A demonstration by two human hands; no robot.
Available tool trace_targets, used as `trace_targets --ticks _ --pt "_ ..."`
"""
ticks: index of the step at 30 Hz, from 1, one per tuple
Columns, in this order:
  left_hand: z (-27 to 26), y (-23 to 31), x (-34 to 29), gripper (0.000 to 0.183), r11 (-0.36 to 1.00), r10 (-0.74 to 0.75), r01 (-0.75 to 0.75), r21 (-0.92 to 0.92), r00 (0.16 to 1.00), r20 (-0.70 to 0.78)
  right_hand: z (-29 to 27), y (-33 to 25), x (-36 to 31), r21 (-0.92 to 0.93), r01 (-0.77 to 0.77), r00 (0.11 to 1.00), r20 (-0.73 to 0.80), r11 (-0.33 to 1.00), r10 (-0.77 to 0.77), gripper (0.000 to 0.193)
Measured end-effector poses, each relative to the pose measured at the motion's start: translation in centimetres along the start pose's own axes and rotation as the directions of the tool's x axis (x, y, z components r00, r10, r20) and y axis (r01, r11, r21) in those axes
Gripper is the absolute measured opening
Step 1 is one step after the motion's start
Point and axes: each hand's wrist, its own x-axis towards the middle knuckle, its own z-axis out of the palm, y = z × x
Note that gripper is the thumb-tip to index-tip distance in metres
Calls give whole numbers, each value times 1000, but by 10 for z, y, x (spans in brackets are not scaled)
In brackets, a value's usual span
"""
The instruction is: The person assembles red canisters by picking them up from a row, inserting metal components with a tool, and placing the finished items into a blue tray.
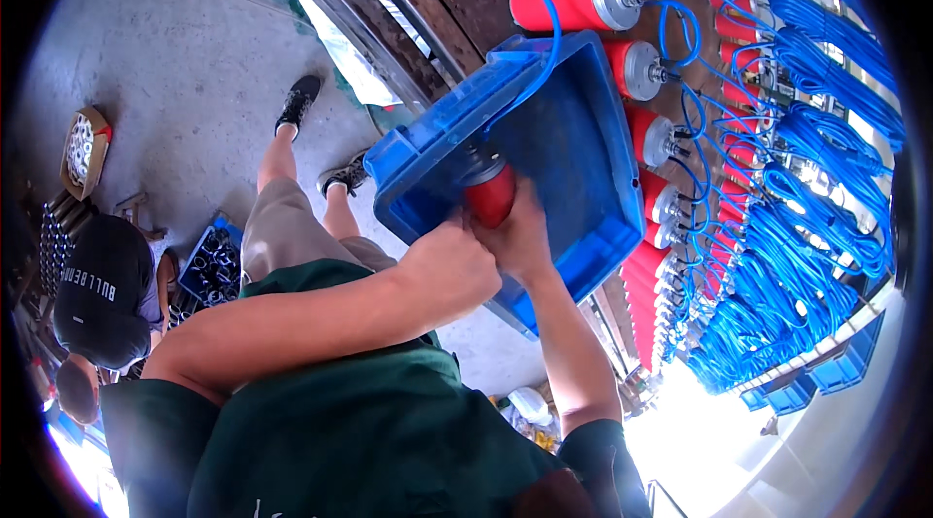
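Observation:
A red cylinder [490, 197] with a metal end cap is held over a blue plastic tub [593, 149], its capped end pointing away from me. My right hand [521, 234] wraps around its right side. At the near end, my left hand [447, 267] is closed against it in a fist; its fingertips are hidden. A blue cable [544, 71] runs from near the cap, over the tub's far rim and up toward the bench. The tub's walls surround the cylinder's far end.
Similar red cylinders [573, 1] with metal caps lie in rows on the brown bench, with coiled blue cables [777, 265] on the right. On the floor at left, a person in black [102, 294] bends near a blue crate of dark parts [212, 265] and a cardboard box [86, 154].

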Motion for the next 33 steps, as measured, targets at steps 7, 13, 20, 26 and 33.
trace_targets --ticks 7,13,20,26,33 --pt "4 0 0 23 993 13 -7 119 999 -50 -9 5 1 51 -25 999 -40 998 27 89" --pt "0 0 -1 22 981 32 -9 196 993 -114 -18 4 3 34 -59 997 -54 998 60 91" --pt "-2 -1 -1 21 979 46 -26 202 994 -96 -20 2 4 2 -85 995 -61 996 85 91" --pt "-7 -1 0 22 977 43 -31 211 998 -53 -20 1 4 5 -91 995 -48 996 91 89" --pt "-8 -1 0 25 977 44 -37 211 999 -29 -20 3 4 -1 -97 995 -32 995 97 91"
